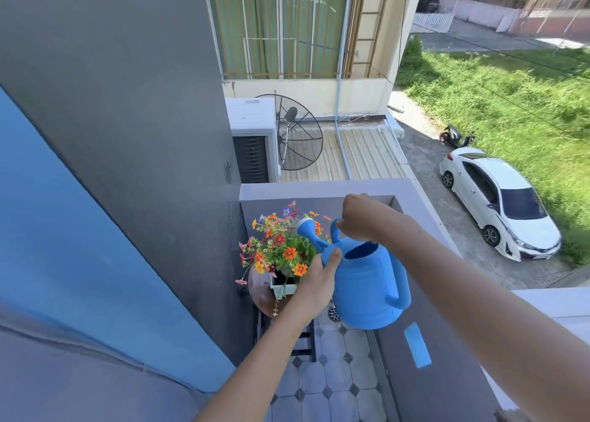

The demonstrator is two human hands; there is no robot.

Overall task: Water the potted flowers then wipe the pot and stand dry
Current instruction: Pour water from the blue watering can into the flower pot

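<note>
A blue watering can (367, 287) hangs in the air above the balcony floor, its spout and white-rimmed rose (306, 225) pointing at the flowers. My right hand (360, 217) grips the can's top handle. My left hand (317, 281) presses against the can's left side near the spout base, thumb on the body. The orange, red and purple flowers (281, 246) stand in a small white pot (282, 289) on a round brown stand (260, 290) with dark legs. No water stream shows.
A grey balcony wall (319, 188) runs behind and to the right of the plant. A grey and blue house wall (127, 198) closes the left side. The floor has pale tiles (335, 373) with a round drain (333, 313). A blue strip (417, 345) lies on the parapet.
</note>
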